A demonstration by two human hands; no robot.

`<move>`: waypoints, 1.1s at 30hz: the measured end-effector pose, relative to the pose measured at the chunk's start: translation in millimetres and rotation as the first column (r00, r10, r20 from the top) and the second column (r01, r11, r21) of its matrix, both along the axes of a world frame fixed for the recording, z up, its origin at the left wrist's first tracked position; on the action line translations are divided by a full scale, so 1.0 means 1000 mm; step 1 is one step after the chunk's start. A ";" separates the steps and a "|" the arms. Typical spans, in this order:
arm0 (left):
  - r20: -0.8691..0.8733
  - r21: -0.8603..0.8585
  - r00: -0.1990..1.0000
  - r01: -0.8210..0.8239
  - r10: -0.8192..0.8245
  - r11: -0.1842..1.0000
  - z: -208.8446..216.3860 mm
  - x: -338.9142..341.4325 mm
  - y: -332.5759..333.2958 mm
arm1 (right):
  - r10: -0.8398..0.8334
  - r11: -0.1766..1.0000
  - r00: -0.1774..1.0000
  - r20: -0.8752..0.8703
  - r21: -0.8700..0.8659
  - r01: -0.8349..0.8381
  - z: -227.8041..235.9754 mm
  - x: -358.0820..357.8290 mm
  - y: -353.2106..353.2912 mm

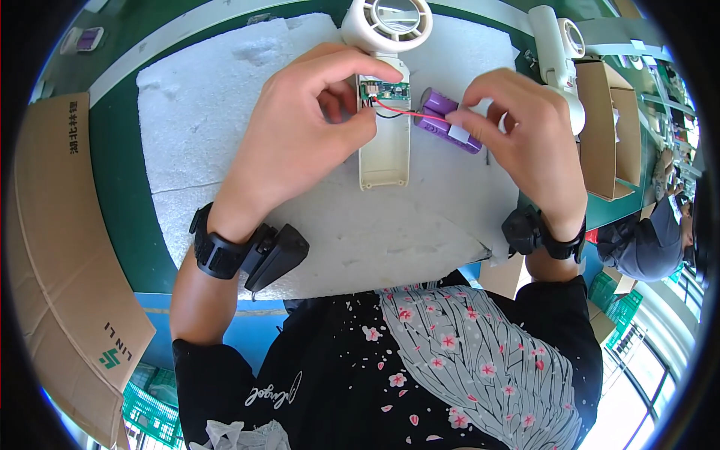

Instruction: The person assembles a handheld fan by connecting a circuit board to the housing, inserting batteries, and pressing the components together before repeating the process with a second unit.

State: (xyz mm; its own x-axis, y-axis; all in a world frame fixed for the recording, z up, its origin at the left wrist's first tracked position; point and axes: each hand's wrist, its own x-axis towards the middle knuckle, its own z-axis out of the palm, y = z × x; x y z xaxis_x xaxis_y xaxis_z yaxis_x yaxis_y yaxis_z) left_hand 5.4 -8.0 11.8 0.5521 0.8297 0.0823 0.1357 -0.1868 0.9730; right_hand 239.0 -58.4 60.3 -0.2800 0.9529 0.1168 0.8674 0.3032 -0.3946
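An opened cream handheld fan (385, 161) lies on the white foam sheet, its round head (388, 26) pointing away from me. A small green circuit board (391, 91) sits inside the handle shell. My left hand (300, 127) grips the shell at the board, index finger across its top and thumb at its left edge. To the right lies a pair of purple battery cells (435, 101) with a white patch. A red wire (405, 112) and a black one run from the board toward them. My right hand (521, 120) pinches the red wire's end above the cells.
The white foam sheet (322, 240) covers much of the green table (120, 217). Another cream fan (553, 56) lies at the far right, beside an open cardboard box (600, 127). A large carton (64, 240) stands at left. A seated person (649, 240) is at far right.
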 end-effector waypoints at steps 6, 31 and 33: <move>0.001 -0.049 1.000 -0.022 0.022 0.999 0.001 0.000 -0.002 | 0.088 0.994 0.996 -0.026 0.061 -0.086 0.002 -0.007 -0.009; -0.019 -0.007 0.993 -0.113 0.113 0.994 -0.005 0.007 -0.006 | 0.068 0.998 0.996 0.052 0.012 -0.069 0.009 -0.019 -0.015; 0.009 0.009 0.992 -0.128 0.128 0.992 -0.007 0.009 -0.008 | 0.068 0.997 0.995 0.067 0.021 -0.069 0.008 -0.020 -0.018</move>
